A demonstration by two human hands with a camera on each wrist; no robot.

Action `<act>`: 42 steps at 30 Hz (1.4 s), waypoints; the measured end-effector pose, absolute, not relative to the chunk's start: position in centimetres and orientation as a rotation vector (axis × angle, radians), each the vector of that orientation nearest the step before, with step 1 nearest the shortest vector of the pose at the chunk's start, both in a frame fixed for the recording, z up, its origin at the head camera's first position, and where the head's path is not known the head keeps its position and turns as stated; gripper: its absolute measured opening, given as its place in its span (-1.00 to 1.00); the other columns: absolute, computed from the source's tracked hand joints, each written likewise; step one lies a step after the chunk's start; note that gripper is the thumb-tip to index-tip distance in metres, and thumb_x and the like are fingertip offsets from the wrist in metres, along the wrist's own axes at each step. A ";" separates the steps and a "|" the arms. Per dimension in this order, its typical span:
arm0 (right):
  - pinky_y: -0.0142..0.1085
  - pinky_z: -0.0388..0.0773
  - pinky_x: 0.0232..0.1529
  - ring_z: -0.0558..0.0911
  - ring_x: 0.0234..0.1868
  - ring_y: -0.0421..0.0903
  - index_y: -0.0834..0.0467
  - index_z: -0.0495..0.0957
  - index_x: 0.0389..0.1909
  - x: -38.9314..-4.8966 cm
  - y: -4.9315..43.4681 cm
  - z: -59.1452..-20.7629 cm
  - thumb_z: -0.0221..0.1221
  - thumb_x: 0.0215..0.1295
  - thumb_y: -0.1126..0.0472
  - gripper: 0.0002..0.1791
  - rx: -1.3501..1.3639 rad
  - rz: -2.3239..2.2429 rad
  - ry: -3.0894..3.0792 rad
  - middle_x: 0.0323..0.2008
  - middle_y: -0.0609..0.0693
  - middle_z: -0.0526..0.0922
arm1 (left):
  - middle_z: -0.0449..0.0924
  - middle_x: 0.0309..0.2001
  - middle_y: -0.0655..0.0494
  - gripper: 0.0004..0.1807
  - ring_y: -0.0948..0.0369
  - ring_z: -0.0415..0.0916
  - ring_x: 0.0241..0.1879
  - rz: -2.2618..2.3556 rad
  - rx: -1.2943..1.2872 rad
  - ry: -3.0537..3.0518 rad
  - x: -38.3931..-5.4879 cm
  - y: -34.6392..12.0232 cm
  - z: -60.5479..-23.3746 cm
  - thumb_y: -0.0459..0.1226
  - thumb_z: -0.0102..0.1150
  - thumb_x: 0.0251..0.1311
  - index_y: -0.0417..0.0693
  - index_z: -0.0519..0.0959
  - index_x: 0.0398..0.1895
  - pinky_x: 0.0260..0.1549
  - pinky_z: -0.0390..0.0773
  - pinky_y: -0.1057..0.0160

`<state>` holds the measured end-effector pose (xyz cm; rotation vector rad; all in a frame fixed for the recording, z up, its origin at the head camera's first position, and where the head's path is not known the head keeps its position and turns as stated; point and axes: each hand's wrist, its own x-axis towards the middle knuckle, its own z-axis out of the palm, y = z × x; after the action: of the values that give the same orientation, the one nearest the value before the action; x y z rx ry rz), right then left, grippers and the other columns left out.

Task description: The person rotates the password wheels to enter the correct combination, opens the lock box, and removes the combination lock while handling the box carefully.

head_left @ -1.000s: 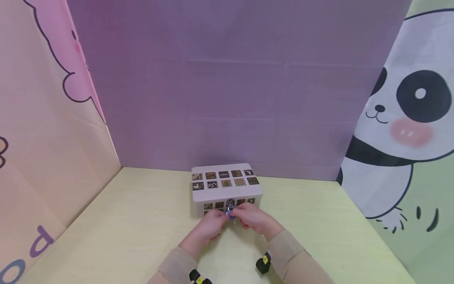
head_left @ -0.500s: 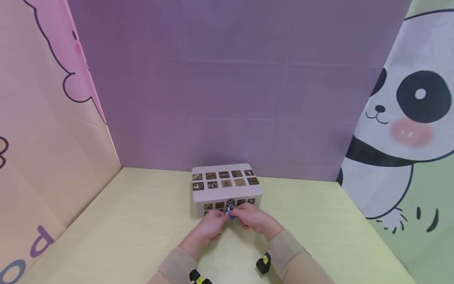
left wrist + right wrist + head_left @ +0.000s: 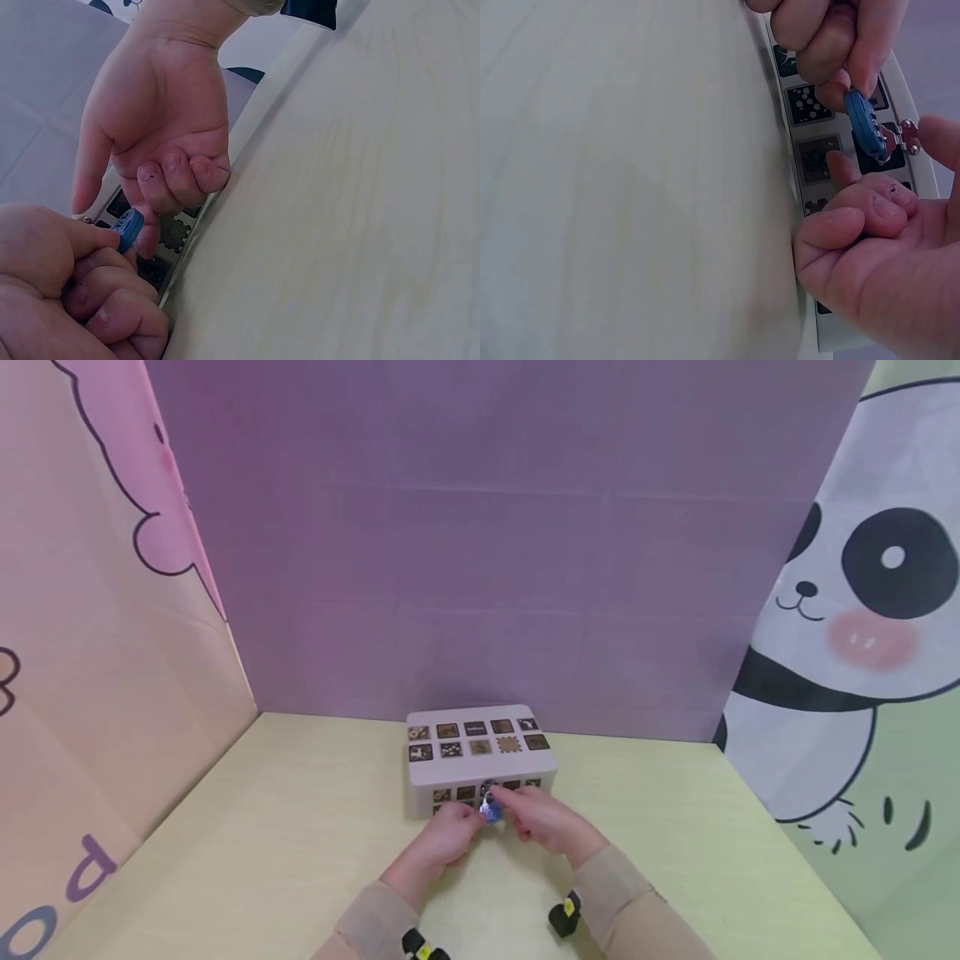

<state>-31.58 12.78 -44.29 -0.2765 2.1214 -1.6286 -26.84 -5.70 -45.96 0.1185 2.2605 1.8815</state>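
Note:
A small blue combination padlock [image 3: 865,125] with number dials along its edge is at the metal clasp [image 3: 909,137] on the front of a white box [image 3: 472,767]. My left hand [image 3: 450,832] pinches the padlock's body between thumb and forefinger, seen best in the left wrist view, where the lock [image 3: 129,229] pokes out past the fingertips. On the other side, my right hand [image 3: 547,818] is close beside the lock. Its thumb and forefinger are spread apart with nothing between them, the thumb near the clasp, while its other fingers curl towards the palm.
Rows of dark square pictures cover the box's lid and front. It stands on a pale wooden table [image 3: 262,843] against a purple backdrop [image 3: 480,543]. Black wrist devices with yellow marks are by both sleeves, one at the right cuff [image 3: 565,916].
The right thumb and forefinger have come off the padlock and parted, and the right hand has shifted slightly right. More of the lock's blue body shows. The left hand keeps its pinch.

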 end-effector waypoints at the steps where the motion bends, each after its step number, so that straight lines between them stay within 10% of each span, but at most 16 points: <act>1: -0.38 0.20 -0.51 0.17 -0.61 -0.19 0.18 0.51 -0.27 -31.6 12.9 -44.3 0.11 0.50 -0.15 -0.57 -0.272 -1.633 2.115 -0.60 -0.13 0.24 | 0.22 -0.68 0.29 -0.75 0.37 0.08 -0.76 1.878 0.113 2.264 -26.8 -5.7 -45.9 -0.32 0.02 0.47 -0.38 0.60 -0.19 -0.79 0.14 0.42; 9: -0.40 0.23 -0.48 0.18 -0.56 -0.20 0.34 0.54 0.17 -31.9 14.1 -44.3 0.07 0.50 -0.22 -0.33 -0.260 -1.623 2.107 -0.30 -0.03 0.46 | 0.37 -0.55 0.15 -0.78 0.35 0.14 -0.70 1.838 0.101 2.334 -26.8 -5.4 -45.8 -0.34 0.04 0.45 -0.38 0.60 -0.18 -0.73 0.22 0.40; 20: -0.39 0.21 -0.47 0.17 -0.54 -0.19 0.35 0.54 0.12 -31.6 14.7 -43.9 0.07 0.50 -0.19 -0.36 -0.243 -1.628 2.101 -0.49 -0.13 0.25 | 0.47 -0.47 0.03 -0.76 0.34 0.17 -0.69 1.828 0.095 2.347 -26.8 -5.4 -45.9 -0.33 0.06 0.45 -0.39 0.61 -0.12 -0.73 0.25 0.39; 42: -0.44 0.21 -0.54 0.23 -0.60 -0.26 0.39 0.61 -0.01 -31.4 13.3 -44.4 0.22 0.41 0.19 -0.67 -0.393 -1.635 2.069 -0.33 0.02 0.56 | 0.26 -0.66 0.28 -0.75 0.37 0.10 -0.75 1.850 0.115 2.291 -26.6 -5.7 -45.9 -0.32 0.04 0.45 -0.37 0.62 -0.12 -0.77 0.15 0.42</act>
<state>-31.36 13.26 -44.37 -0.3932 2.0687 -1.6352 -26.60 -5.66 -45.89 0.1150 2.2914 1.8505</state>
